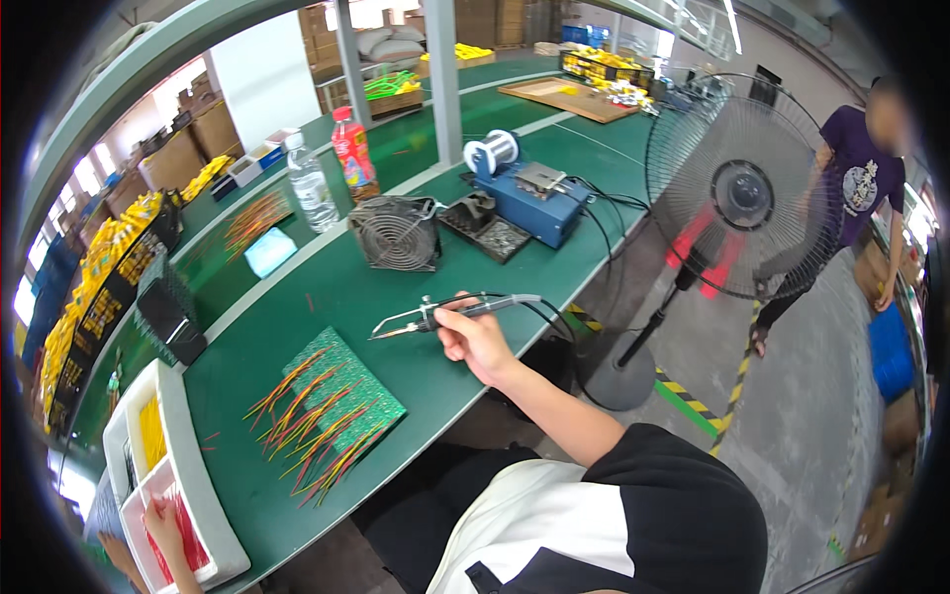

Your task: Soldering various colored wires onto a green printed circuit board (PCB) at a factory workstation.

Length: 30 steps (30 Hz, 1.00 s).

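Fingers of the right hand [479,346] pinch a black-and-grey soldering iron [427,319] over the green counter [346,302], near a rectangular green panel [368,378]; the left hand [165,530] (its grip I cannot tell) is at red wires [190,525] in a white tray [226,540].

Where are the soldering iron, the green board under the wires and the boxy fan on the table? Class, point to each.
Soldering iron [427,317]: head view, front part of its body.
Green board [344,356]: head view, bare upper right part.
Boxy fan [399,237]: head view, middle of its front grille.
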{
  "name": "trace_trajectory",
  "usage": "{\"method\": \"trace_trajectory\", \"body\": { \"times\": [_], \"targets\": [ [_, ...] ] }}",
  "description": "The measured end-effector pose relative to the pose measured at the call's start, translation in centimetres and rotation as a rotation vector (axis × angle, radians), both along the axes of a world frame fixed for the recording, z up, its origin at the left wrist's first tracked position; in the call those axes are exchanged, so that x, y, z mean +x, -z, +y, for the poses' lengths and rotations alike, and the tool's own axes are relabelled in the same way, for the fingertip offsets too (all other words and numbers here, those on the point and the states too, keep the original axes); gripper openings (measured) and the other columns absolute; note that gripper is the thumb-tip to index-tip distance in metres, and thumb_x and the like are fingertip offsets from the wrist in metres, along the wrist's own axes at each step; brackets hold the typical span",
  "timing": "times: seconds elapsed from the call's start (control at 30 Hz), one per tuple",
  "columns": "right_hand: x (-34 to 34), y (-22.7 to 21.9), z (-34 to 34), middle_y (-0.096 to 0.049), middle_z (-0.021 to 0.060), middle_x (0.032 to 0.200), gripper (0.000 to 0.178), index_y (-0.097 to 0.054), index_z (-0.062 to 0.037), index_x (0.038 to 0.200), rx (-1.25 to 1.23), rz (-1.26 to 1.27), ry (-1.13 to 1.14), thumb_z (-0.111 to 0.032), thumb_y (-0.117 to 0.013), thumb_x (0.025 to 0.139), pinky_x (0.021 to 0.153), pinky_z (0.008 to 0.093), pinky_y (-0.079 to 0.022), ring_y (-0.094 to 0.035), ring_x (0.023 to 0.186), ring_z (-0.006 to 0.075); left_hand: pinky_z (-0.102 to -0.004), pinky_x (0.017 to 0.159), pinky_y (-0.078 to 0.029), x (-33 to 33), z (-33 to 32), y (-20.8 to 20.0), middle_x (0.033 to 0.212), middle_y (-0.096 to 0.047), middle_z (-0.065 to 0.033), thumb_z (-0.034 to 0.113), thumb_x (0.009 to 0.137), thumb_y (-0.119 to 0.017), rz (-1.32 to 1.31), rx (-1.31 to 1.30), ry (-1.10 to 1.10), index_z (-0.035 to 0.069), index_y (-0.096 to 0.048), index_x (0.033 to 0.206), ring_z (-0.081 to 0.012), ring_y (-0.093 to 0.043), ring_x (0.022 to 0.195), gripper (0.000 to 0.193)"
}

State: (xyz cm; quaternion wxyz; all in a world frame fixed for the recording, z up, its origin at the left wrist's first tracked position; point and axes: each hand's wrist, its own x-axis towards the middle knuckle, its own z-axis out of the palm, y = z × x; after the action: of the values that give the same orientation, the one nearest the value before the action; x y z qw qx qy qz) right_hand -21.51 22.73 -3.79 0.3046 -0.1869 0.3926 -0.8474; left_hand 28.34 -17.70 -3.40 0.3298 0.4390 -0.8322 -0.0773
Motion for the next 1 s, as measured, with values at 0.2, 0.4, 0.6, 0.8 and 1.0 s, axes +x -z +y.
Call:
{"method": "trace_trajectory", "body": {
  "times": [0.2, 0.4, 0.6, 0.8, 1.0],
  "targets": [
    [0.0, -0.1, -0.1, -0.049, 0.0038, 0.054, 0.014, -0.050, -0.0059, 0.082, -0.018, 0.006, 0.046, -0.013, -0.061, 0.082, 0.035, 0.0213, -0.032, -0.041, 0.039, 0.0081, -0.0321, 0.065, -0.040, -0.2, -0.3, -0.7, 0.079, -0.054, -0.0120, 0.008, 0.080, -0.057, -0.070, 0.130, -0.014, -0.004, -0.054, 0.086, -0.0195, -0.048, 0.075, 0.014],
    [0.0, 0.2, 0.2, -0.049, 0.0036, 0.056, 0.010, -0.050, -0.0097, 0.084, -0.033, 0.007, 0.004, -0.012, -0.060, 0.083, 0.039, 0.0220, -0.030, -0.040, 0.041, 0.0086, -0.0321, 0.070, -0.040, 0.1, -1.7, 0.5, 0.085, -0.054, -0.0127, 0.008, 0.081, -0.056, 0.062, 0.025, 0.073, -0.004, -0.054, 0.092, -0.0202, -0.048, 0.079, 0.017],
    [-0.4, 0.3, 0.4, -0.047, 0.0024, 0.057, 0.011, -0.049, -0.0104, 0.085, -0.025, -0.028, -0.002, -0.011, -0.059, 0.083, 0.038, 0.0219, -0.029, -0.040, 0.042, 0.0081, -0.0321, 0.074, -0.041, 0.6, -3.3, 2.0, 0.091, -0.054, -0.0135, 0.009, 0.082, -0.055, 0.173, -0.104, 0.095, -0.004, -0.053, 0.098, -0.0209, -0.049, 0.084, 0.020],
    [0.7, -0.2, -0.8, -0.044, -0.0030, 0.062, 0.014, -0.049, -0.0109, 0.082, -0.062, -0.210, -0.015, -0.006, -0.062, 0.079, 0.038, 0.0177, -0.026, -0.038, 0.048, 0.0048, -0.0242, 0.068, -0.042, 6.7, -1.1, 0.8, 0.089, -0.048, -0.0027, 0.020, 0.092, -0.044, 0.369, 0.114, 0.085, 0.002, -0.046, 0.114, -0.0128, -0.046, 0.076, 0.029],
    [-1.1, 1.3, 0.9, -0.044, -0.0014, 0.058, 0.007, -0.052, -0.0049, 0.091, -0.015, -0.037, 0.075, -0.011, -0.052, 0.088, 0.036, 0.0163, -0.027, -0.037, 0.045, 0.0035, -0.0297, 0.083, -0.040, -8.7, 6.8, -6.5, 0.112, -0.050, -0.0071, 0.030, 0.095, -0.035, 0.449, -0.082, 0.126, 0.002, -0.042, 0.124, -0.0165, -0.051, 0.095, 0.041]
  ]
}}
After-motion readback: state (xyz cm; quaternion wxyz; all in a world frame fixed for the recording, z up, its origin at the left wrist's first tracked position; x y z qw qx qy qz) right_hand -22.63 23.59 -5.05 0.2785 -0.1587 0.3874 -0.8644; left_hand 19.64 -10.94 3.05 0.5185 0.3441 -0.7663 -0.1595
